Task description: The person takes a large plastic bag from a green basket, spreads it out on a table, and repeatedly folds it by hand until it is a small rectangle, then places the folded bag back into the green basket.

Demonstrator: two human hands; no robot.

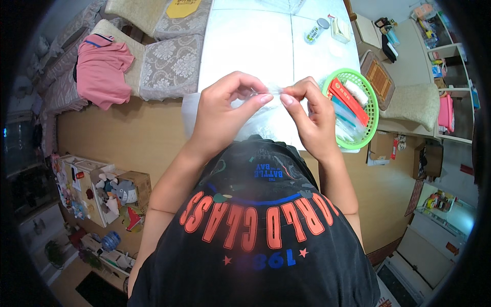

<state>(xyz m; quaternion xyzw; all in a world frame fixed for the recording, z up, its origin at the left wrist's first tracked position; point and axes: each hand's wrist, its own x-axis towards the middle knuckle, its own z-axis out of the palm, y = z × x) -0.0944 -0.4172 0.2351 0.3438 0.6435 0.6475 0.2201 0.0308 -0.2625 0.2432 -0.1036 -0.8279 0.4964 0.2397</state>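
Both of my hands are raised over the near edge of the white table [245, 46]. Thin, clear plastic film [274, 89] stretches between my fingertips. My left hand [222, 109] pinches one side of it between thumb and forefinger. On the other side, my right hand [315, 115] grips it in the same way, close to the left thumb. More crumpled clear plastic [257, 124] shows below and between the hands; whether it is all one piece I cannot tell. Just right of my right hand stands a green plastic basket [375, 98] holding a red packet [350, 101], a white roll [356, 93] and clear-wrapped items.
A clear jar with a grey lid [317, 30] lies toward the table's far right, beside a small pale box [340, 30]. Clear plastic [282, 4] rests at the far edge. Chairs flank the table: a patterned seat [170, 67] left, a cream-covered one [408, 103] right.
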